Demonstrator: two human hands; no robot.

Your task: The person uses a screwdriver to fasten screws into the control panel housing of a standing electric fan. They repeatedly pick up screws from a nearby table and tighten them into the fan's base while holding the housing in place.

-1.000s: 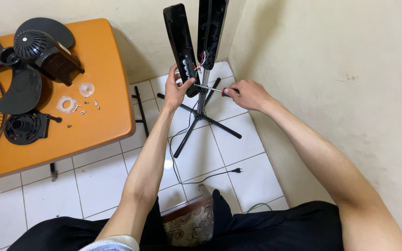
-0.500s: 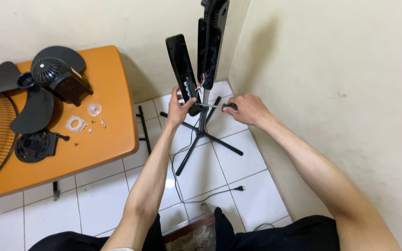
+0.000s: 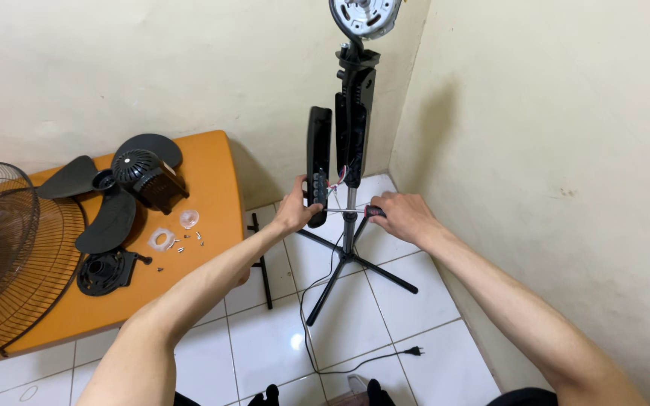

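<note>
Here my left hand point(image 3: 295, 213) has its grip closed on the loosened black control panel point(image 3: 318, 164), my right hand point(image 3: 402, 216) just beside it gripping a screwdriver point(image 3: 355, 211) at the fan stand point(image 3: 350, 143), while blade point(image 3: 99, 207), guard point(image 3: 5, 248) and screws point(image 3: 182, 242) already lie on the worktop point(image 3: 216, 188).

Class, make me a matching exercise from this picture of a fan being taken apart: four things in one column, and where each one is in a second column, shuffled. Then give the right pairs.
Things:
1. screwdriver
2. black control panel
3. fan blade
4. power plug

Places:
A. on the white floor tiles
B. in the right hand
C. on the orange table
D. held by the left hand, beside the stand pole

Pairs: 1-B, 2-D, 3-C, 4-A
</note>
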